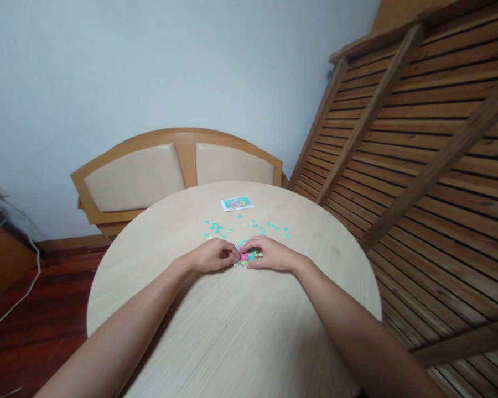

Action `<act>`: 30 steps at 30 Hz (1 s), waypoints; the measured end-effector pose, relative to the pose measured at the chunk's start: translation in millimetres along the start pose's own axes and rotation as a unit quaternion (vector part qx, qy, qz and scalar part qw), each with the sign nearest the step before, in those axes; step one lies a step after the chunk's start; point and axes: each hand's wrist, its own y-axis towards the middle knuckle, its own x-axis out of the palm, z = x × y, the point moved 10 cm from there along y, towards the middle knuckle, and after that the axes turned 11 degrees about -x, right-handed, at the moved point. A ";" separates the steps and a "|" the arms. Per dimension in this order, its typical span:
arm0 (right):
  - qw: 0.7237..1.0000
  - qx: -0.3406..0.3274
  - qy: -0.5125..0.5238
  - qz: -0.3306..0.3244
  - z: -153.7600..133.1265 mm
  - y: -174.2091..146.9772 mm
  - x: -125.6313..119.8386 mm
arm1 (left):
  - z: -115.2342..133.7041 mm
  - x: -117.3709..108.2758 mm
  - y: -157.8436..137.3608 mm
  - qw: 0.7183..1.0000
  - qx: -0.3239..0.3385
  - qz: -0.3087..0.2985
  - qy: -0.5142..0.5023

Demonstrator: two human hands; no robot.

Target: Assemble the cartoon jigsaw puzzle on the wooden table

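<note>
Head view: colourful jigsaw point(244, 257) between left grip point(214, 255) and right grip point(275, 254), both half-curled, hold unclear.

- A home, seemingly a bedroom.
- An arched headboard point(185, 155) with cream panels point(136, 177) stands by the wall point(170, 66).
- A slatted wooden frame point(415, 145), likely a bed base, stands upright.
- Reddish floorboards point(62, 287) underlie a round table point(232, 337).

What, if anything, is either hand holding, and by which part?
It cannot be told: the left hand's fingertips meet the left edge of the colourful puzzle section, and the right hand arches over its right side.
</note>
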 end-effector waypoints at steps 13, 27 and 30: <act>1.000 -0.007 -0.009 0.008 3.3 -0.5 2.0 | 8.2 0.5 -2.3 0.999 0.016 0.000 0.033; 1.000 -0.006 -0.010 0.006 1.6 0.4 2.0 | 17.8 -0.2 -3.5 0.996 0.044 0.010 0.081; 1.000 -0.007 -0.012 0.007 1.9 0.5 2.0 | 18.7 0.0 -3.7 0.995 0.051 0.009 0.080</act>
